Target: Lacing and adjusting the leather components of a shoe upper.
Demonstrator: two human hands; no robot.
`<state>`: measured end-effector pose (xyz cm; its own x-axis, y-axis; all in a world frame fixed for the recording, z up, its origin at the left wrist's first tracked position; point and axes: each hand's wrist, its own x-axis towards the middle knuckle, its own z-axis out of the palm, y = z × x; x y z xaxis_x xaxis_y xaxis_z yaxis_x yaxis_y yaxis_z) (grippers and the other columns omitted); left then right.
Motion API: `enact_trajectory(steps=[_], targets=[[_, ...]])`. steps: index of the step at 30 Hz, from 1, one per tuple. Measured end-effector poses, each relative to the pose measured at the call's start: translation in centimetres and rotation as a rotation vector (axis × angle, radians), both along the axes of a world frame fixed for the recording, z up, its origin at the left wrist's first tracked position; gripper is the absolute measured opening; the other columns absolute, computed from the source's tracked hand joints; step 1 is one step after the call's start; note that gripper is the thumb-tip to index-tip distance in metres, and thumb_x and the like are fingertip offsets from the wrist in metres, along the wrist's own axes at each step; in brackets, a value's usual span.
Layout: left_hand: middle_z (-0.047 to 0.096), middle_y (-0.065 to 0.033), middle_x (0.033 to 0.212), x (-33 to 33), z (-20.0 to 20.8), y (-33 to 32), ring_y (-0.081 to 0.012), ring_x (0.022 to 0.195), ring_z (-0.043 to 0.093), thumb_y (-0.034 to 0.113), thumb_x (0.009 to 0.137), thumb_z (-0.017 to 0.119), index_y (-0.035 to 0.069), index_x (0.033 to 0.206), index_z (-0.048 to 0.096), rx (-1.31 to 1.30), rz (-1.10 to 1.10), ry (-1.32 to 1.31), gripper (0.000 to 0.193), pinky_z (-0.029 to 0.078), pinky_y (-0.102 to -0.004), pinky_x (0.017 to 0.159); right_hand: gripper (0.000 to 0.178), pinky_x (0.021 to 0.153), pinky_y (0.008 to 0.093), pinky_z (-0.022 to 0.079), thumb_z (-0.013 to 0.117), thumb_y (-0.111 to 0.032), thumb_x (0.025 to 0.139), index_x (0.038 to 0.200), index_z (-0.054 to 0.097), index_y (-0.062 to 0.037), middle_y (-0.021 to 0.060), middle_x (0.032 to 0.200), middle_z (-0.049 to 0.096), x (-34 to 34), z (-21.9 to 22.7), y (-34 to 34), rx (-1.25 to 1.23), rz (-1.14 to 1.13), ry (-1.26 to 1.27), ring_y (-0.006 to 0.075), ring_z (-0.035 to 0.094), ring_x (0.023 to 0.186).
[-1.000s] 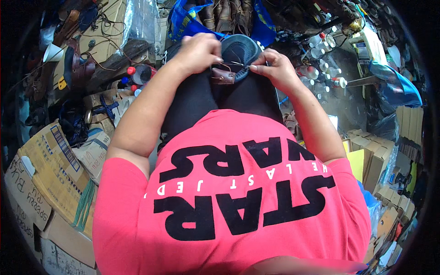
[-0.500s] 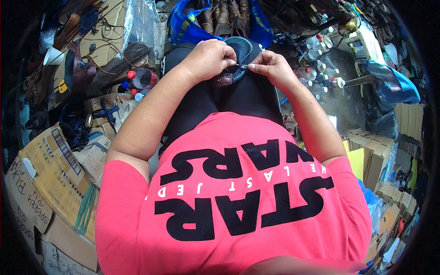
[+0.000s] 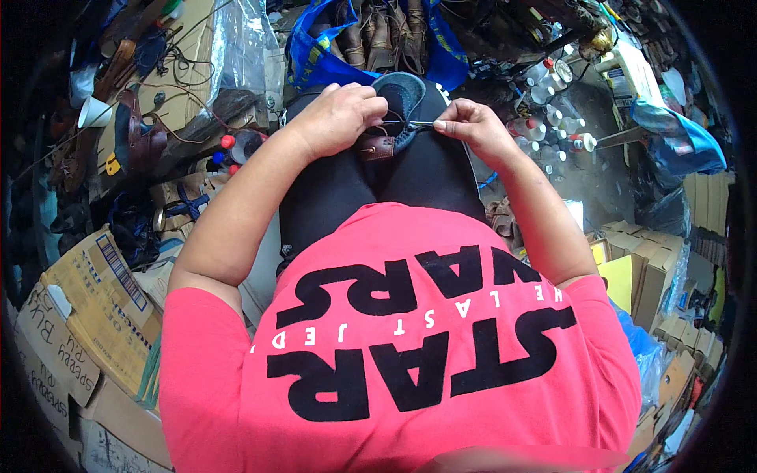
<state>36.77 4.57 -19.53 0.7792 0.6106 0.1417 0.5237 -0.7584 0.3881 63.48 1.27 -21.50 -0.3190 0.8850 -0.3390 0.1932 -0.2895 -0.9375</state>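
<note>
A shoe piece (image 3: 399, 96) with a dark sole and a brown leather part (image 3: 377, 148) lies across my thighs. My right hand (image 3: 475, 128) is closed, thumb and finger pinching a thin needle-like rod (image 3: 422, 123) that reaches toward the shoe's edge. On the other side, my left hand (image 3: 341, 117) is curled shut close to the brown leather. Its fingertips are partly hidden, so whatever they pinch cannot be made out.
Just beyond my knees stands a blue bag (image 3: 315, 59) filled with brown leather shoes (image 3: 381, 47). Several plastic bottles (image 3: 544, 130) stand on the floor at right. Cardboard boxes (image 3: 95, 303) are stacked at left, near a white cup (image 3: 95, 112).
My hands have moved slightly apart, the left one shifting left and down. More of the thin rod shows between my right fingers and the shoe. The shoe has shifted slightly.
</note>
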Motion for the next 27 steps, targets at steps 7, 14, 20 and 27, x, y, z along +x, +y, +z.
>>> enact_trajectory(steps=[7,14,20,27], targets=[[0.06,-0.0154,0.086,1.7,0.5,-0.5,-0.0362,0.088,0.058,0.011,0.085,0.056,0.005,0.09,0.055,-0.336,0.132,-0.013,0.008,0.046,-0.043,0.075,0.015,0.072,0.0254,0.046,0.075,-0.016,0.079,0.084,0.066,-0.0045,0.0015,0.09,0.053,0.3,0.5,-2.1,0.338,0.036,-0.353,0.011,0.054,0.078],[0.061,-0.0181,0.084,2.1,1.0,-0.4,-0.0381,0.085,0.059,0.011,0.086,0.056,0.006,0.091,0.056,-0.307,0.075,0.07,0.008,0.046,-0.045,0.072,0.013,0.073,0.0255,0.044,0.07,-0.013,0.082,0.081,0.063,-0.0018,0.0029,0.088,0.052,1.9,3.6,-3.1,0.254,0.027,-0.084,0.0105,0.052,0.082],[0.061,-0.0166,0.079,2.4,1.4,-0.1,-0.0378,0.082,0.06,0.012,0.084,0.056,0.007,0.088,0.055,-0.232,0.006,0.087,0.006,0.046,-0.0462,0.071,0.015,0.073,0.0344,0.047,0.066,-0.017,0.085,0.087,0.063,-0.002,0.0089,0.098,0.055,4.0,1.0,1.9,0.694,0.0,-0.931,0.0232,0.058,0.087],[0.061,-0.015,0.078,1.7,0.8,-0.2,-0.0359,0.082,0.061,0.013,0.083,0.056,0.008,0.086,0.054,-0.207,0.019,0.08,0.006,0.047,-0.0463,0.071,0.01,0.082,0.0389,0.04,0.056,-0.019,0.085,0.088,0.059,-0.0101,0.0087,0.081,0.064,-3.2,5.5,-0.9,0.823,0.485,-0.984,0.0265,0.063,0.083]])
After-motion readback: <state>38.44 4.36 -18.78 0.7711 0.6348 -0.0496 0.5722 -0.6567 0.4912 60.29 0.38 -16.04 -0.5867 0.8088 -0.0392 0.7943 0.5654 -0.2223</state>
